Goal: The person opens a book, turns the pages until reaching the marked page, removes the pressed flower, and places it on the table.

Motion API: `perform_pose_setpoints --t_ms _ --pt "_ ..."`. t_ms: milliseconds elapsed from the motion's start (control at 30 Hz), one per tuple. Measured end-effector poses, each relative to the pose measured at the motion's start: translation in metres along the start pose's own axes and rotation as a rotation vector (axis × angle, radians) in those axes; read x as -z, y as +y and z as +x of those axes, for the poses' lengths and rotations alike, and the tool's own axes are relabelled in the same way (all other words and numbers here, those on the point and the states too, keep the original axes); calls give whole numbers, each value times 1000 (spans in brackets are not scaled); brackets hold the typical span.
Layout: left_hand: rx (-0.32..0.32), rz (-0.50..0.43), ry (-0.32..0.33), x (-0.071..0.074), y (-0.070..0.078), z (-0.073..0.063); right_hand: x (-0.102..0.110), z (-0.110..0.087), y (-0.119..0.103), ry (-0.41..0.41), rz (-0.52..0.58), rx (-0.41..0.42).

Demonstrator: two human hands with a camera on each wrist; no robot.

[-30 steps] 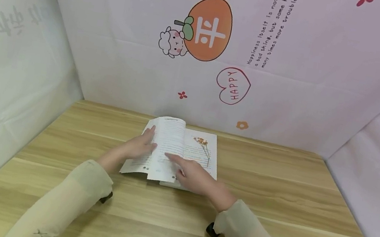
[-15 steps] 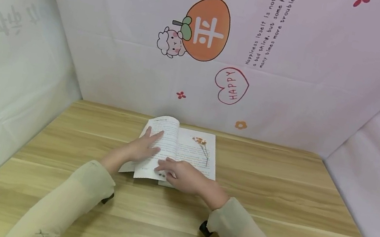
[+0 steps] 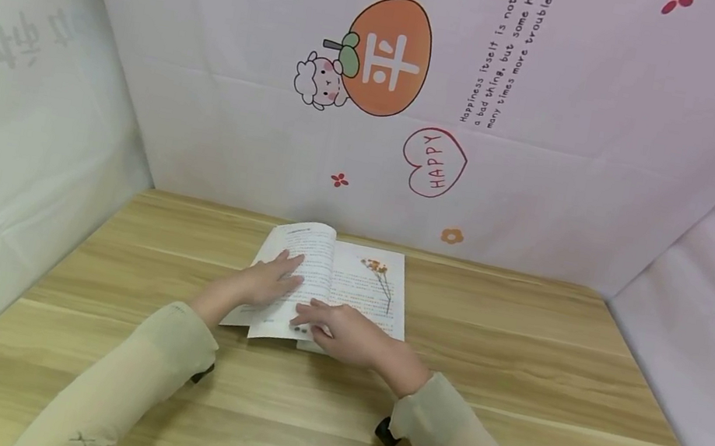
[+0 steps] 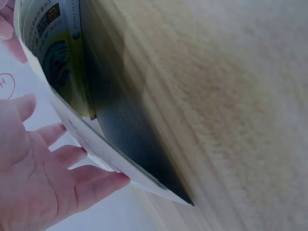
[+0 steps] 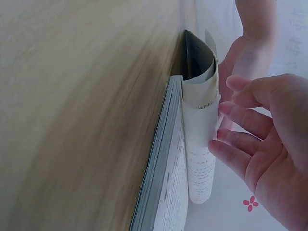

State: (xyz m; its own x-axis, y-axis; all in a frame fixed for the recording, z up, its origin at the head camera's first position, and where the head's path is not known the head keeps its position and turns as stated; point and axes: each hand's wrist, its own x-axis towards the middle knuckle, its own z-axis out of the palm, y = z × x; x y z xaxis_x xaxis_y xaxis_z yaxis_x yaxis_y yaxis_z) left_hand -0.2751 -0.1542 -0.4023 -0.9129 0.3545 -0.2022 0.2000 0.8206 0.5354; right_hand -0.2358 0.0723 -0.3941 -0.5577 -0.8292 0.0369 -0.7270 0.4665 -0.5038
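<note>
An open book (image 3: 346, 265) lies near the table's back edge, its right page printed with text and an orange flower. Its left-hand pages bow up in a curve. My left hand (image 3: 266, 280) rests on the left page with fingers spread; in the left wrist view the fingertips of this hand (image 4: 43, 178) touch the bowed leaf, and a yellow and blue cover shows inside the curve. Across the lower part of the same page lies my right hand (image 3: 342, 331), its fingertips on the paper. In the right wrist view, the fingers of that hand (image 5: 269, 139) bend loosely against the rolled pages.
The wooden table (image 3: 477, 401) reaches toward me from a white cloth wall (image 3: 216, 136) with cartoon prints. Further cloth walls close off the left and right sides. The book's thick page block (image 5: 156, 159) sits on the wood.
A leaf has come over to the left and now lies under my left hand. My right hand moved slightly left and down the page, then stayed about still.
</note>
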Motion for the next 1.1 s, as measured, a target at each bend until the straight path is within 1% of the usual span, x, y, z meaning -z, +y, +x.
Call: perform_pose_setpoints --t_ms 200,367,567,667,800,967,1100 --pt "13 -16 -38 3 1 -1 4 -2 1 7 -17 12" --pt "1 -16 -50 6 -1 0 8 -3 2 17 -32 -2" --pt "46 -1 -42 6 -7 3 14 -6 4 33 -21 -33" --pt "69 6 -43 6 -9 5 17 -8 6 48 -35 -40" --pt "86 8 -56 6 -8 4 22 -11 10 79 -76 -75" --pt "84 16 -62 5 -5 3 28 -16 21 143 -103 -132" --pt "93 20 -60 5 -7 4 36 -21 33 210 -94 -214"
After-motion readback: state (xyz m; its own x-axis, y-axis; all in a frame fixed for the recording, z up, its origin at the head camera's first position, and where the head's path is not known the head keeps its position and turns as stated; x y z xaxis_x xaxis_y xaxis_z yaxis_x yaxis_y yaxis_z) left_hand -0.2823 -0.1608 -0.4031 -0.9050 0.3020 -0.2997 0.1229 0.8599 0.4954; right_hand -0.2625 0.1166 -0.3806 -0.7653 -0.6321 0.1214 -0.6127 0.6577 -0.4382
